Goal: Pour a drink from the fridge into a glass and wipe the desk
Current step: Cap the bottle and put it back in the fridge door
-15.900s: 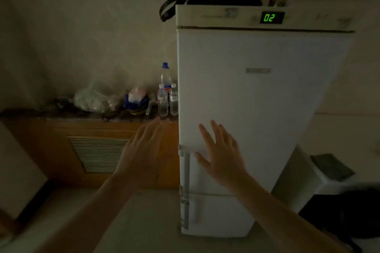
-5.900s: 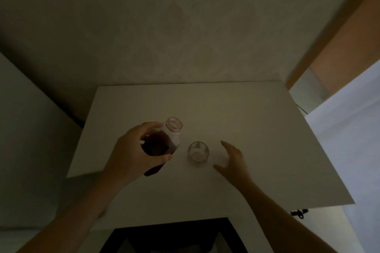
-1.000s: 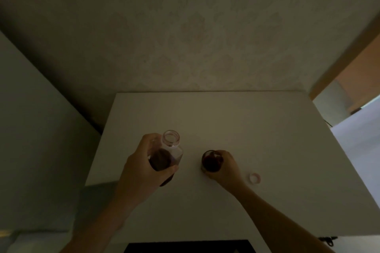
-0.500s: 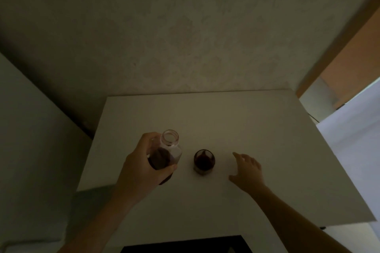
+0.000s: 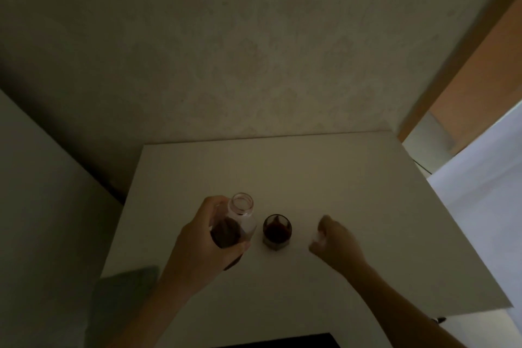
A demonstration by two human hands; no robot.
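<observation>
A clear uncapped bottle (image 5: 240,223) with dark red drink in its lower part is tilted slightly in my left hand (image 5: 203,248), which grips it around the body just above the white desk (image 5: 310,172). Right beside it stands a small glass (image 5: 277,232) filled with the dark drink, untouched. My right hand (image 5: 336,243) rests on the desk to the right of the glass, with its fingers curled around a small pale bottle cap (image 5: 317,238) that is mostly hidden.
A patterned wall rises directly behind the desk. A greenish cloth-like shape (image 5: 127,288) lies at the desk's front left corner. A wooden door frame (image 5: 466,70) and a bright opening are at the right. A dark gap sits under the front edge.
My right hand let go of the full glass, moved right across the desk and closed its fingers over the cap. The bottle stays in my left hand.
</observation>
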